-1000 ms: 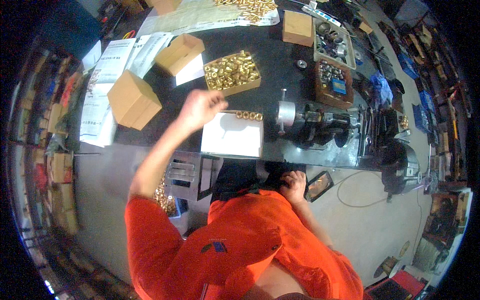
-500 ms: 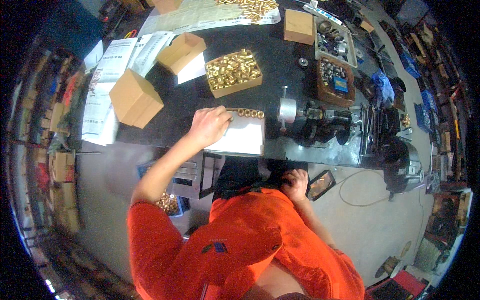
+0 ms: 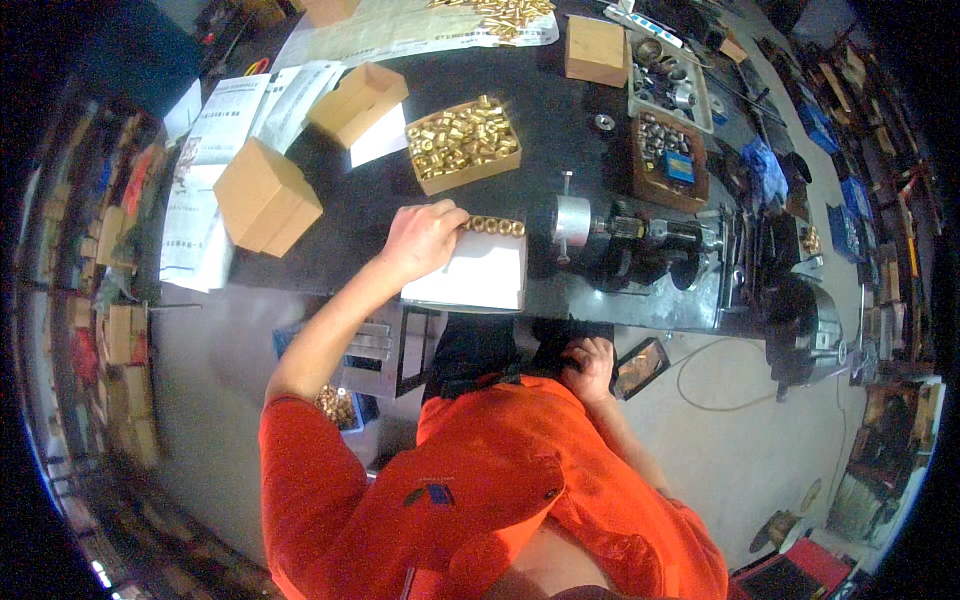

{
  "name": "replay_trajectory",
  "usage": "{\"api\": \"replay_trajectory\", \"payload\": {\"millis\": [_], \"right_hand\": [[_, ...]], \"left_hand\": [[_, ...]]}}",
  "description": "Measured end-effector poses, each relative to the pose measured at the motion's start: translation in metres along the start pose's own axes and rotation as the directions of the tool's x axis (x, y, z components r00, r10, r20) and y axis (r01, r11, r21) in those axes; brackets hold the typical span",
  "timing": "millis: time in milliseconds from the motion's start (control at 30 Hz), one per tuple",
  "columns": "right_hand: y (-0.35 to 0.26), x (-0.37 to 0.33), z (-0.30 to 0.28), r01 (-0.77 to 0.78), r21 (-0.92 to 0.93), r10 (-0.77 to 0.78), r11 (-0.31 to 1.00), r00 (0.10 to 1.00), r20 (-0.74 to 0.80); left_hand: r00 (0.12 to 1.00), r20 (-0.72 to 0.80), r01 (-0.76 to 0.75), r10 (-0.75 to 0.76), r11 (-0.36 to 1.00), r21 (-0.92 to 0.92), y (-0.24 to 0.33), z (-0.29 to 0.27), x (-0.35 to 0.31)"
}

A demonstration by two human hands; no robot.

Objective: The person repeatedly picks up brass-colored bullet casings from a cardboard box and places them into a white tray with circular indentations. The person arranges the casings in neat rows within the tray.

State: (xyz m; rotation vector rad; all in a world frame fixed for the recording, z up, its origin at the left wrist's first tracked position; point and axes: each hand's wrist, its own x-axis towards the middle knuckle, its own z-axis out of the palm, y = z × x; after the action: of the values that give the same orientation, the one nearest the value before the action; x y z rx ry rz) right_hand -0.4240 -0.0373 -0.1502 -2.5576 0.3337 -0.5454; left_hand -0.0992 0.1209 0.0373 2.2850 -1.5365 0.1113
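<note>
My left hand [image 3: 428,236] reaches over a box lined with white paper [image 3: 485,272] at the table's near edge. Its fingers are pinched on a brass fitting at the left end of a row of brass fittings [image 3: 502,228] along the box's far side. The pinched piece is mostly hidden by the fingers. My right hand [image 3: 590,364] rests on my dark trousers below the table edge, fingers curled; whatever is in them is hidden. Beyond the white-lined box stands an open cardboard box [image 3: 468,178] heaped with brass fittings.
Two cardboard boxes [image 3: 268,198] [image 3: 358,104] and newspaper [image 3: 210,170] lie on the left. A metal clamping fixture [image 3: 640,235] stands at right, with a tray of metal parts [image 3: 672,170] behind it. More brass pieces [image 3: 505,15] lie on far newspaper. A blue bin [image 3: 345,408] is below.
My left hand has shifted slightly up to the row's left end. The visible row of brass fittings now reaches farther left, up to my fingers. My right hand has stayed put.
</note>
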Motion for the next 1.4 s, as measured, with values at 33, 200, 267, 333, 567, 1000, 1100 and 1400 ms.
{"api": "replay_trajectory", "payload": {"millis": [33, 200, 267, 333, 567, 1000, 1100, 1400], "right_hand": [[0.001, -0.001, 0.000, -0.001, 0.002, 0.001, 1.000, 1.000, 0.001], [-0.001, 0.001, 0.000, 0.011, -0.007, -0.011, 1.000, 1.000, -0.012], [-0.003, 0.003, -0.001, -0.005, 0.000, 0.005, 1.000, 1.000, 0.008], [-0.005, 0.004, -0.003, -0.015, 0.002, 0.015, 1.000, 1.000, 0.017], [0.001, 0.000, 0.001, -0.013, -0.015, 0.013, 1.000, 1.000, 0.020], [-0.002, 0.003, -0.002, -0.010, 0.010, 0.010, 1.000, 1.000, 0.027], [-0.009, 0.008, -0.006, 0.002, 0.007, -0.002, 1.000, 1.000, -0.029], [-0.010, 0.008, -0.007, 0.005, 0.004, -0.005, 1.000, 1.000, -0.019]], "left_hand": [[1.000, 0.005, -0.004, 0.004, 1.000, -0.001, 0.000, -0.001, 0.001], [0.999, -0.008, -0.052, 0.051, 0.998, -0.038, -0.008, 0.002, 0.001], [0.997, -0.023, -0.074, 0.073, 0.996, -0.042, -0.009, 0.003, -0.001], [0.997, -0.026, -0.074, 0.074, 0.997, -0.012, -0.007, 0.003, -0.001], [0.997, -0.074, -0.025, 0.023, 1.000, -0.018, -0.002, 0.007, -0.006], [0.999, -0.044, -0.010, 0.008, 0.999, -0.044, -0.006, 0.010, -0.004], [0.998, -0.062, -0.003, 0.000, 0.999, -0.048, -0.004, 0.008, -0.005], [0.998, -0.064, 0.010, -0.010, 1.000, 0.004, 0.001, 0.012, -0.007]]}}
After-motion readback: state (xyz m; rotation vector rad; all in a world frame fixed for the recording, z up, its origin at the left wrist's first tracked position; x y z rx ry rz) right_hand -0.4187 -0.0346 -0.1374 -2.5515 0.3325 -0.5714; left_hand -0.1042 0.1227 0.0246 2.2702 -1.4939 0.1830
